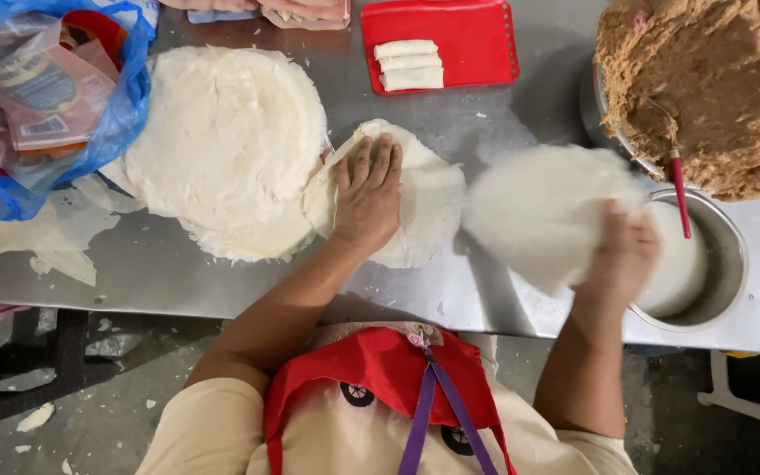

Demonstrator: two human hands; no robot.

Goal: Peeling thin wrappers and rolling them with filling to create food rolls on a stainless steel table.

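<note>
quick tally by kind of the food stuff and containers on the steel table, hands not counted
Rolled wrappers on the red tray: 3
Red trays: 1
Stacks of round wrappers: 1
Loose wrapper sheets: 2, one under the left hand, one blurred in the right hand
Metal bowls: 1
Mounds of brown filling: 1
Blue plastic bags: 1
Total: 10

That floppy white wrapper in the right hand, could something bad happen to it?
It might. The thin wrapper hangs loose from the right hand, so it could tear or fold onto itself. It is also close to the metal bowl of white liquid and could dip in.
</note>
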